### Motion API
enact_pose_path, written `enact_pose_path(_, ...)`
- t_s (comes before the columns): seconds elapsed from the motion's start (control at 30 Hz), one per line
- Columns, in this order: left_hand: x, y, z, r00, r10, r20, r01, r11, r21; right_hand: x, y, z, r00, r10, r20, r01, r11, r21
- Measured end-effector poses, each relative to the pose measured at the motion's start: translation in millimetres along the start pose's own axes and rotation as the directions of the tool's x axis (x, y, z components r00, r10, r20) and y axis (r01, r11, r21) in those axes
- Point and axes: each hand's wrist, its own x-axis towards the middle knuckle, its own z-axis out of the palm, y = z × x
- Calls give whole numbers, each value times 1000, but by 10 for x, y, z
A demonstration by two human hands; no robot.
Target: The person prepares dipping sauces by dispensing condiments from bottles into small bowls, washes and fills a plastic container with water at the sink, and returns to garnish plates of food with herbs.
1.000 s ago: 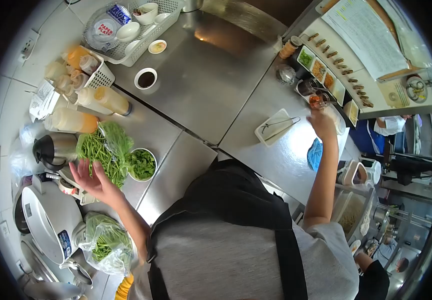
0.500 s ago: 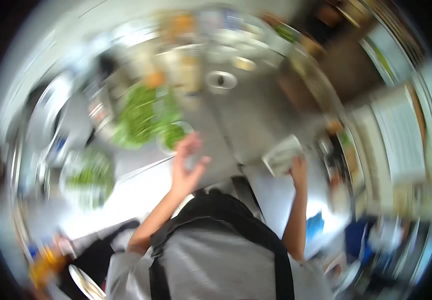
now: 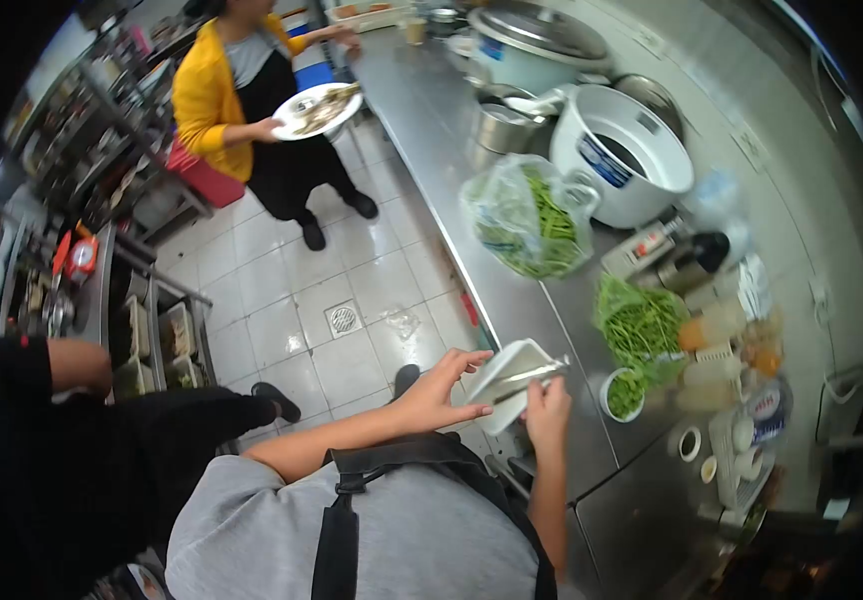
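While the left hand [image 3: 439, 398] stands wide, thumb and fingers spread well apart, the right hand [image 3: 548, 412] is closed on the edge of a white tray [image 3: 518, 358]. The left thumb and fingertips reach to the opposite side of the tray; whether they press on it I cannot tell. Metal tongs [image 3: 527, 380] lie across the tray, one end at the right hand's fingers, and it is unclear whether those fingers pinch them too.

The tray is shallow and oblong with rounded corners, tipped steeply, its hollow side turned partly toward the camera. It is held between the two hands, in front of the black apron [image 3: 417, 452] and beside the edge of the steel worktop [image 3: 580, 330].

On the worktop, just to the right of the hands, sits a white bowl [image 3: 624, 418] of chopped leaves, with a bundle of greens [image 3: 642, 325] next to it. Farther along are a clear bag [image 3: 547, 225] of greens and a large white pot [image 3: 577, 160]. Across the tiled floor [image 3: 322, 360], a co-worker [image 3: 214, 90] in a yellow top holds a white plate [image 3: 297, 125] of food.
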Motion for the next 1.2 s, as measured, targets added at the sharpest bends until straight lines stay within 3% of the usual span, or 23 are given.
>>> enact_pose_path(0.1, -185, -217, -310, 985, -96, -145, 91, 995, -42, 176, -437, 579, 977, -164, 133, 165, 986, 3)
enact_pose_path(0.2, -329, -522, -695, 941, -229, -250, 213, 973, -88, 301, -888, 1041, 945, -130, 301, 136, 991, 3)
enact_pose_path(0.33, -466, -996, -1388, 906, -348, -242, 212, 867, -451, 563, -1262, 1849, 852, -116, 510, 122, 992, 22)
enact_pose_path(0.4, -586, -1177, -1769, 861, -429, -274, 252, 826, -504, 705, -1220, 2360, 821, -143, 552, 161, 987, 17)
enact_pose_path(0.5, -760, -1400, -2243, 761, -562, -326, 318, 760, -567, 829, -1338, 2705, 760, -179, 625, 58, 976, 209)
enact_pose_path(0.53, -762, -1457, -2409, 725, -600, -338, 344, 741, -577, 934, -1251, 2665, 805, -139, 577, -39, 958, 285)
enact_pose_path(0.57, -757, -1506, -2552, 700, -617, -359, 316, 719, -619, 1055, -1157, 2529, 930, -196, 311, 146, 974, 175)
enact_pose_path(0.6, -778, -1541, -2668, 667, -637, -386, 282, 696, -660, 1175, -1042, 2330, 957, -288, 38, 288, 957, 6)
enact_pose_path(0.63, -797, -1578, -2774, 627, -657, -418, 237, 672, -702, 1288, -887, 2051, 966, -192, -173, 191, 981, -23)
enact_pose_path(0.67, -805, -1636, -2883, 606, -642, -470, 190, 691, -698, 1379, -657, 1749, 748, -391, -537, 224, 910, -349)
enact_pose_path(0.73, -788, -1759, -3093, 551, -604, -576, 90, 729, -679, 1458, -298, 819, 573, -399, -716, 53, 890, -453)
enact_pose_path(0.77, -761, -1794, -3200, 534, -608, -588, 57, 720, -692, 1491, 62, 402, 382, -479, -790, -135, 817, -560)
enact_pose_path(0.8, -719, -1831, -3316, 516, -611, -601, 22, 710, -703, 1374, 37, 116, 341, -465, -817, -447, 684, -576)
enact_pose_path(0.83, -674, -1866, -3439, 499, -612, -613, -14, 702, -712, 1342, 387, -257, 323, -252, -912, -690, 597, -409)
enact_pose_path(0.87, -626, -1940, -3552, 482, -624, -616, -45, 684, -728, 1286, 534, -426, 259, -122, -958, -818, 500, -285)
enact_pose_path(0.9, -559, -2008, -3663, 469, -653, -595, -71, 644, -762, 1273, 716, -558, 164, 43, -986, -889, 439, -129)
enact_pose_path(0.93, -482, -2076, -3770, 455, -678, -576, -102, 604, -791, 1234, 874, -649, 139, 158, -978, -922, 380, -69)
enact_pose_path(1.03, -287, -2325, -4033, 437, -682, -587, -153, 587, -795, 1144, 989, -758, 166, 270, -948, -913, 405, -45)
enact_pose_path(1.07, -222, -2353, -4096, 406, -679, -611, -166, 603, -780, 1194, 1199, -803, 114, 153, -982, -920, 389, -46)
enact_pose_path(1.1, -180, -2339, -4159, 372, -675, -637, -181, 620, -763, 1231, 509, -487, 71, 52, -996, -921, 387, -45)
enact_pose_path(1.13, -123, -2205, -4207, 335, -667, -666, -188, 645, -741, 1509, 344, -410, 140, -146, -979, -830, 522, -196)
enact_pose_path(1.2, 43, -1878, -4325, 286, -650, -704, -183, 684, -706, 1935, 248, -391, 115, -516, -849, -573, 664, -481)
